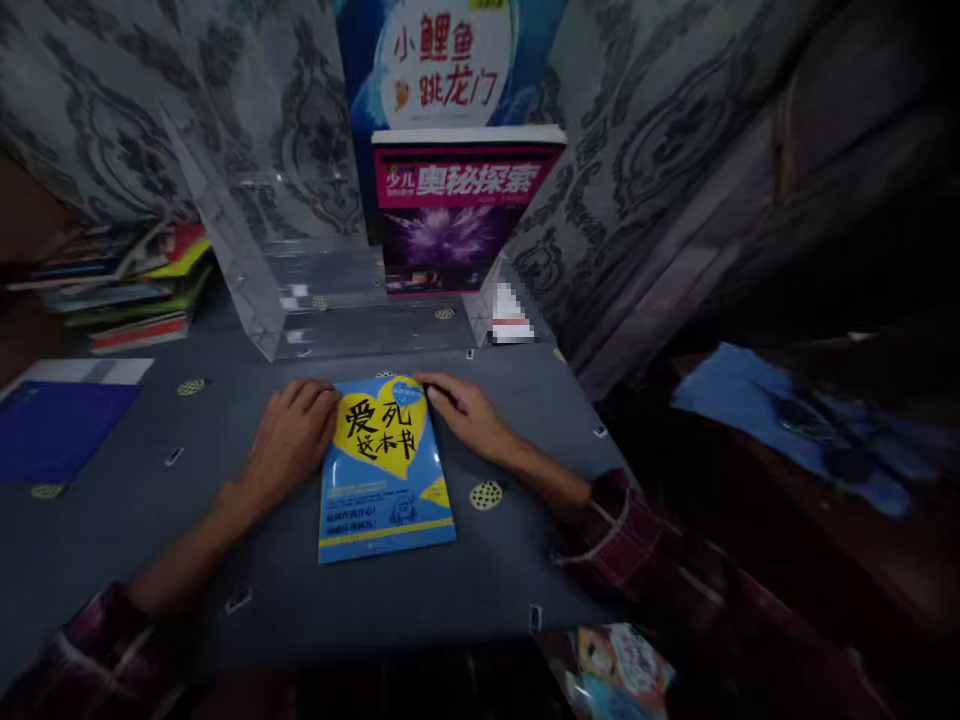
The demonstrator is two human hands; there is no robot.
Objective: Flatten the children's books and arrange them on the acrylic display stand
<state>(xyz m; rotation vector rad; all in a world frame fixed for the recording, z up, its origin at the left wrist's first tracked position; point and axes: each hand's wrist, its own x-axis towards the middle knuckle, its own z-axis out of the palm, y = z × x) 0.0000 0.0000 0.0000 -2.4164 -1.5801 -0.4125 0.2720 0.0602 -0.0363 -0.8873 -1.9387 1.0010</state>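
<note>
At your far left, a dark-blue flat item [64, 430] lies on the grey-blue table [300, 610], cut off by the edge of the view. Just beyond it, an uneven stack of books [139, 285] is blurred; its titles cannot be read. Next comes a clear rack [352, 328], set near the wall, its left part bare.

Your left hand [296, 425] is palm down, fingers close together and part-curled, the tips touching the upper left corner of the blue book [386, 500]. Whether they pinch the cover cannot be told.

The blue book lies flat on the table between your hands and in front of the rack, its yellow-heart cover facing up and its top edge toward the rack. Behind, a magenta-and-purple book [454, 225] stands in the rack, before a taller blue book [442, 60].

Your right hand [469, 415] has forefinger and thumb slightly apart at the upper right corner of the blue book, touching it; a firm grip cannot be confirmed. Further right, below the table edge, is a colourful printed item [622, 665], then a pale-blue item [727, 385], too dark to identify.
</note>
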